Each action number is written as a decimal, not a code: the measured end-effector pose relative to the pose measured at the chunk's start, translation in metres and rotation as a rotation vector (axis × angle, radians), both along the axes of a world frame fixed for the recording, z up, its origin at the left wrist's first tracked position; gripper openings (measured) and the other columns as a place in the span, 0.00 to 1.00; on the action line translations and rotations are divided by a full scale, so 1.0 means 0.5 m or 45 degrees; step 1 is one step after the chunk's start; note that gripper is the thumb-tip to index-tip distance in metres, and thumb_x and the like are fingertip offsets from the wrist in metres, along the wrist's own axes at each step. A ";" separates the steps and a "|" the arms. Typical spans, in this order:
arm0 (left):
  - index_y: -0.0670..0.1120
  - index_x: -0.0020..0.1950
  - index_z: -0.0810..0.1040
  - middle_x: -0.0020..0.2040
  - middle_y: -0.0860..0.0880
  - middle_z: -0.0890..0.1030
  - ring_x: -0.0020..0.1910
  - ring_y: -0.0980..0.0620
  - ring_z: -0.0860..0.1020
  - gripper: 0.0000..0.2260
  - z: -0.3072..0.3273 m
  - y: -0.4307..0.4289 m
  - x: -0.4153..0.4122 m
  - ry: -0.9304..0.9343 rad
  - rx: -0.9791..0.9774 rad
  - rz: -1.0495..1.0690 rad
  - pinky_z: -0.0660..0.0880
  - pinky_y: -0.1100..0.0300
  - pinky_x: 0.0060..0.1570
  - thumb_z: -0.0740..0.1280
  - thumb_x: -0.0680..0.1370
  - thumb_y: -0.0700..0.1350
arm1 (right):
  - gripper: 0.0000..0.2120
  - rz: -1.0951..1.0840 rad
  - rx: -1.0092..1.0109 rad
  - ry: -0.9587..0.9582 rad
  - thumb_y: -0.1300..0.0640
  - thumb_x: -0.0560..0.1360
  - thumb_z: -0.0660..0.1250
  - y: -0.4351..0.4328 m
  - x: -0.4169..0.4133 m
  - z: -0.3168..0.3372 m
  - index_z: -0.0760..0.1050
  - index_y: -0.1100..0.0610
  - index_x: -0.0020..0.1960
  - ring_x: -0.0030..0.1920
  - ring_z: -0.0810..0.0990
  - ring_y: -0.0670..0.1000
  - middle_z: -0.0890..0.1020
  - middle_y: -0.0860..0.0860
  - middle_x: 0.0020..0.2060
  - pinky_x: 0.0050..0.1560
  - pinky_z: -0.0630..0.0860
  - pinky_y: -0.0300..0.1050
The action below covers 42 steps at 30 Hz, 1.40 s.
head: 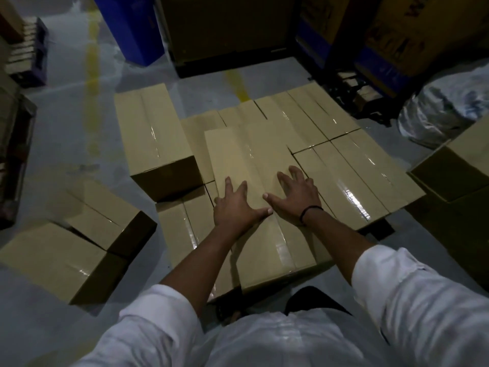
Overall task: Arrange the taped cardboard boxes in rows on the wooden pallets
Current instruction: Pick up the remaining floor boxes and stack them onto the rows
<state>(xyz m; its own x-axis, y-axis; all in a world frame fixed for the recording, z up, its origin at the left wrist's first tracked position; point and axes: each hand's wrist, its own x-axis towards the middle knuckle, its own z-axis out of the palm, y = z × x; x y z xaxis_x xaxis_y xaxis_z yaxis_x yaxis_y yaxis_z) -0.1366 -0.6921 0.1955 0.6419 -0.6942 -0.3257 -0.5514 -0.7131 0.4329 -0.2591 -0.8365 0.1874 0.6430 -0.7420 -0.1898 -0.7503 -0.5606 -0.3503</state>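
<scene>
Two tan taped cardboard boxes (60, 258) are lying on a glossy grey concrete floor (66, 133) at left. A crumpled silvery plastic bundle (444, 109) is sitting at right.

head cam | looks steeply down and forward | close above boxes (254, 181)

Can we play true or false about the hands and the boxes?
1. The left hand and the right hand rest flat on the same box. True.
2. The right hand's wrist wears a black band. True.
3. The left hand holds a tape roll. False: it holds nothing.
4. The sleeves are red. False: they are white.
5. A yellow line runs along the floor. True.
</scene>
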 end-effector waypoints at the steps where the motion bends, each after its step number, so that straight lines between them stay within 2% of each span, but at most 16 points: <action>1: 0.55 0.82 0.57 0.84 0.47 0.45 0.76 0.29 0.62 0.53 -0.005 -0.005 0.008 -0.003 0.002 -0.002 0.67 0.39 0.71 0.70 0.65 0.77 | 0.44 0.005 0.013 0.008 0.23 0.68 0.61 -0.007 0.008 -0.004 0.62 0.42 0.79 0.73 0.63 0.62 0.55 0.47 0.80 0.71 0.66 0.59; 4: 0.56 0.82 0.57 0.85 0.48 0.44 0.77 0.30 0.60 0.52 -0.026 -0.020 0.023 0.029 0.022 -0.007 0.66 0.39 0.71 0.71 0.65 0.76 | 0.45 0.020 0.080 0.039 0.24 0.68 0.63 -0.030 0.028 -0.025 0.61 0.42 0.79 0.74 0.61 0.62 0.54 0.47 0.80 0.71 0.65 0.60; 9: 0.61 0.83 0.52 0.84 0.51 0.37 0.80 0.29 0.52 0.56 -0.082 -0.043 0.064 0.168 0.098 -0.136 0.62 0.34 0.73 0.75 0.62 0.74 | 0.48 0.105 0.172 0.146 0.22 0.66 0.63 -0.083 0.057 -0.075 0.58 0.42 0.80 0.75 0.60 0.64 0.50 0.47 0.81 0.72 0.66 0.62; 14: 0.63 0.83 0.50 0.83 0.54 0.34 0.80 0.29 0.47 0.56 -0.130 -0.060 0.092 0.223 0.127 -0.099 0.59 0.33 0.75 0.76 0.62 0.73 | 0.51 0.223 0.270 0.198 0.21 0.65 0.64 -0.130 0.089 -0.119 0.56 0.42 0.81 0.76 0.58 0.65 0.47 0.46 0.81 0.72 0.66 0.63; 22: 0.62 0.83 0.52 0.83 0.56 0.34 0.80 0.30 0.47 0.54 -0.174 -0.137 0.180 0.194 0.155 0.008 0.62 0.32 0.74 0.78 0.65 0.68 | 0.53 0.371 0.292 0.215 0.20 0.64 0.64 -0.232 0.195 -0.179 0.53 0.42 0.81 0.77 0.58 0.66 0.44 0.45 0.81 0.73 0.67 0.64; 25: 0.61 0.83 0.54 0.83 0.55 0.36 0.80 0.30 0.46 0.53 -0.210 -0.169 0.231 0.201 0.119 0.097 0.60 0.32 0.74 0.80 0.65 0.65 | 0.53 0.430 0.261 0.225 0.24 0.66 0.67 -0.277 0.266 -0.203 0.50 0.44 0.82 0.76 0.58 0.67 0.44 0.48 0.82 0.73 0.66 0.63; 29: 0.59 0.84 0.52 0.83 0.52 0.36 0.81 0.32 0.39 0.53 -0.251 -0.178 0.251 0.264 0.147 0.149 0.57 0.33 0.75 0.81 0.67 0.59 | 0.45 0.598 0.273 0.357 0.34 0.72 0.72 -0.310 0.325 -0.233 0.55 0.46 0.81 0.77 0.56 0.68 0.44 0.50 0.82 0.73 0.65 0.63; 33: 0.59 0.84 0.44 0.82 0.49 0.31 0.79 0.33 0.33 0.57 -0.279 -0.171 0.189 0.161 0.306 -0.024 0.56 0.32 0.75 0.79 0.67 0.64 | 0.48 0.670 0.263 0.445 0.34 0.71 0.73 -0.294 0.284 -0.257 0.50 0.44 0.81 0.79 0.46 0.69 0.40 0.50 0.82 0.74 0.61 0.69; 37: 0.58 0.83 0.37 0.79 0.46 0.25 0.78 0.32 0.29 0.63 -0.292 -0.143 0.088 0.138 0.348 -0.185 0.53 0.27 0.72 0.79 0.64 0.67 | 0.57 0.816 0.195 0.561 0.25 0.67 0.68 -0.244 0.181 -0.262 0.41 0.45 0.82 0.79 0.35 0.68 0.34 0.51 0.81 0.74 0.57 0.72; 40: 0.58 0.82 0.34 0.78 0.47 0.22 0.77 0.33 0.28 0.62 -0.305 -0.112 0.027 0.098 0.378 -0.243 0.59 0.27 0.70 0.79 0.66 0.65 | 0.62 0.982 0.096 0.664 0.21 0.64 0.66 -0.208 0.097 -0.276 0.34 0.45 0.81 0.79 0.31 0.66 0.28 0.53 0.79 0.73 0.54 0.74; 42: 0.58 0.82 0.35 0.78 0.47 0.23 0.78 0.34 0.30 0.60 -0.307 -0.097 0.011 0.056 0.367 -0.248 0.64 0.29 0.70 0.79 0.68 0.62 | 0.62 1.012 0.069 0.688 0.24 0.66 0.69 -0.195 0.063 -0.283 0.32 0.44 0.81 0.78 0.30 0.65 0.27 0.52 0.78 0.73 0.54 0.74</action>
